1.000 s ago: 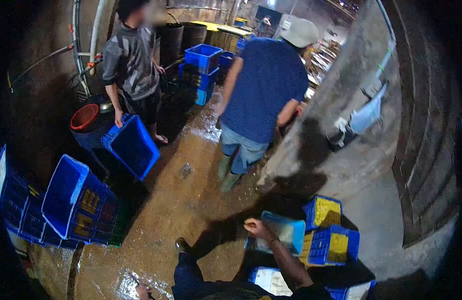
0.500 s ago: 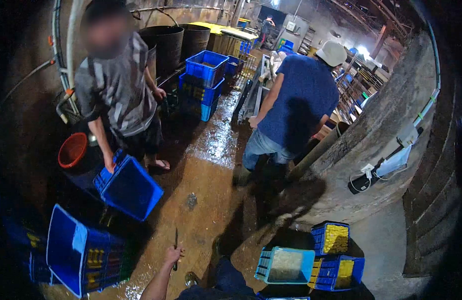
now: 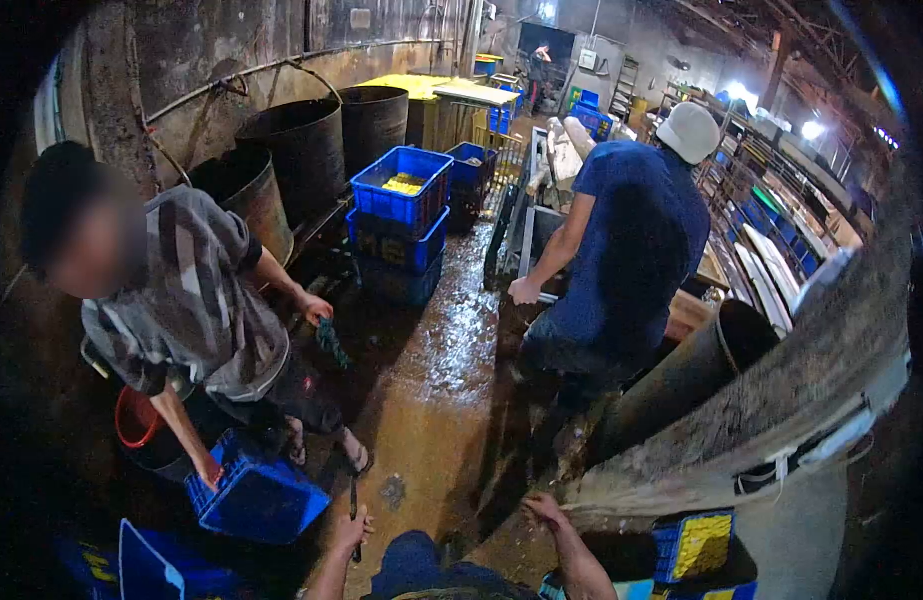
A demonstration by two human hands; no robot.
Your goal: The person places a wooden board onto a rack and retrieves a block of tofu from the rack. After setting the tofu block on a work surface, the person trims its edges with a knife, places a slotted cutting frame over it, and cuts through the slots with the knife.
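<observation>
My left hand [image 3: 354, 530] is closed around a long, thin, dark knife [image 3: 353, 492] that points up and away from me, with part of its handle showing below the fist. To the right, my right hand [image 3: 545, 510] hangs in the air over the floor, fingers loosely bent and apart, with nothing visible in it. Close to that forearm stand a light-blue crate [image 3: 637, 590], partly hidden, and a blue crate with yellow contents [image 3: 704, 548]. Left of my knife, a co-worker's hand grips a tilted blue crate [image 3: 267, 505].
The co-worker on the left [image 3: 202, 290] also holds a green bundle [image 3: 332, 342]. Ahead, a person in a blue shirt [image 3: 632, 240] grips a loaded cart [image 3: 527, 240]. Stacked blue crates [image 3: 402, 210] and large dark drums [image 3: 297, 150] line the left. The floor [image 3: 432, 400] is wet.
My view has shifted, and my right hand has come into sight. The knife stays in my left hand. The left co-worker leans further over the tilted crate; the blue-shirted person still grips the cart.
</observation>
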